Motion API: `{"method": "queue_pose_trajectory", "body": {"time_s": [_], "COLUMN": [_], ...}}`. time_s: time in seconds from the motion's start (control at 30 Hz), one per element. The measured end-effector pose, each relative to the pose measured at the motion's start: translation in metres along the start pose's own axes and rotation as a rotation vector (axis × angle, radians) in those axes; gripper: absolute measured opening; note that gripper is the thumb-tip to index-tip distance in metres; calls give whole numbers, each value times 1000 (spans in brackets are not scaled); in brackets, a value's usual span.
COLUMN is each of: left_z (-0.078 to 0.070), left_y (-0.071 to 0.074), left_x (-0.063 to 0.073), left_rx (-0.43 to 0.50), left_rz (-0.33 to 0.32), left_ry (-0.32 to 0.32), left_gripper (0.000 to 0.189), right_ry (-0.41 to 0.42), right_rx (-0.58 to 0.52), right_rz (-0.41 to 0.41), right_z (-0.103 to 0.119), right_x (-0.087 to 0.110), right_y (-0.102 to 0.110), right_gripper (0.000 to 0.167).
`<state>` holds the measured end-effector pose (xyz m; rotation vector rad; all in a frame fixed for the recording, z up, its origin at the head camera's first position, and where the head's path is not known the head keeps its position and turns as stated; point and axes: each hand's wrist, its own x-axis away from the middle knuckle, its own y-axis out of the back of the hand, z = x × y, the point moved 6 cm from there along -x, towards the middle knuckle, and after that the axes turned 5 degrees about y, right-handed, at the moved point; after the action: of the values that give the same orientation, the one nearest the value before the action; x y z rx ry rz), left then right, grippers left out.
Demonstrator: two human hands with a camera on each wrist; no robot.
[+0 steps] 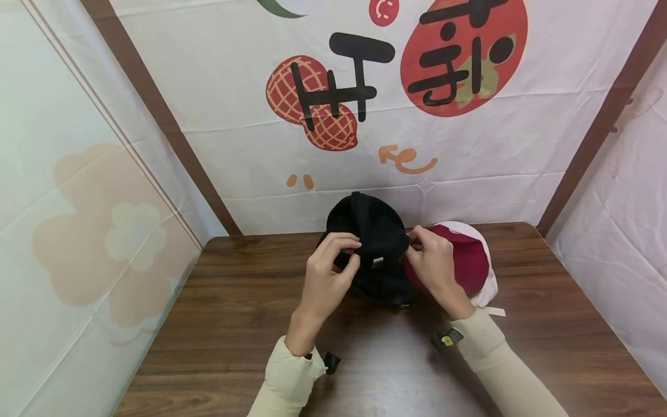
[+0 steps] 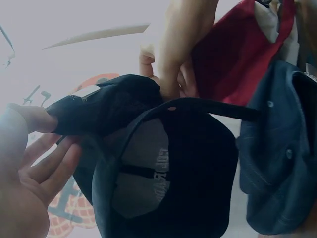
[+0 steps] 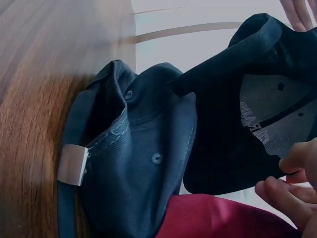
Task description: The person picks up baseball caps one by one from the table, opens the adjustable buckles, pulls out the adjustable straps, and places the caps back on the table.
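Note:
Both hands hold a black baseball cap (image 1: 375, 223) above the table, near its back edge. My left hand (image 1: 329, 278) pinches the cap's left edge between thumb and fingers. At the opposite edge, my right hand (image 1: 433, 258) grips with thumb and fingertips, seen closely in the right wrist view. The cap's grey inner lining with lettering (image 3: 257, 124) shows in both wrist views. Below it lies a dark blue cap (image 3: 148, 129), with eyelets and a pale tag on its band. Right of that, a maroon cap (image 1: 473, 263) sits partly behind my right hand.
White cap fabric (image 1: 488, 286) borders the maroon cap; whether it is a separate cap I cannot tell. A white strip (image 1: 495, 311) sticks out beside it. The brown wooden table (image 1: 219, 324) meets a printed white cloth wall (image 1: 250, 202) at the back.

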<state>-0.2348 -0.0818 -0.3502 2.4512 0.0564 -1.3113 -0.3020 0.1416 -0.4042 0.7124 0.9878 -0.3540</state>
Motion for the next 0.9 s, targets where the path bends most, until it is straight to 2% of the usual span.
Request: {"method": "queue_pose_trajectory", "body": {"time_s": [0.37, 0.47, 0.57, 0.7, 0.8, 0.9], "left_z": [13, 19, 27, 37, 44, 49], "left_y": [-11, -16, -24, -36, -44, -51], "left_x": [6, 10, 17, 30, 40, 47], "left_rx": [-15, -24, -56, -123, -176, -208], "left_rz": [44, 70, 133, 259, 343, 404], "left_ry": [25, 40, 72, 149, 210, 245], "left_gripper": [23, 22, 20, 19, 19, 19], "right_ry": [-20, -49, -99, -145, -154, -155], "right_rx": [54, 72, 99, 131, 141, 135], "right_rz": [7, 33, 100, 225, 297, 332], "right_z": [-10, -14, -19, -24, -26, -27], "right_x": [4, 6, 9, 14, 17, 20], "right_y": [-5, -8, -12, -19, -23, -25], "right_gripper": [13, 12, 9, 10, 13, 12]}}
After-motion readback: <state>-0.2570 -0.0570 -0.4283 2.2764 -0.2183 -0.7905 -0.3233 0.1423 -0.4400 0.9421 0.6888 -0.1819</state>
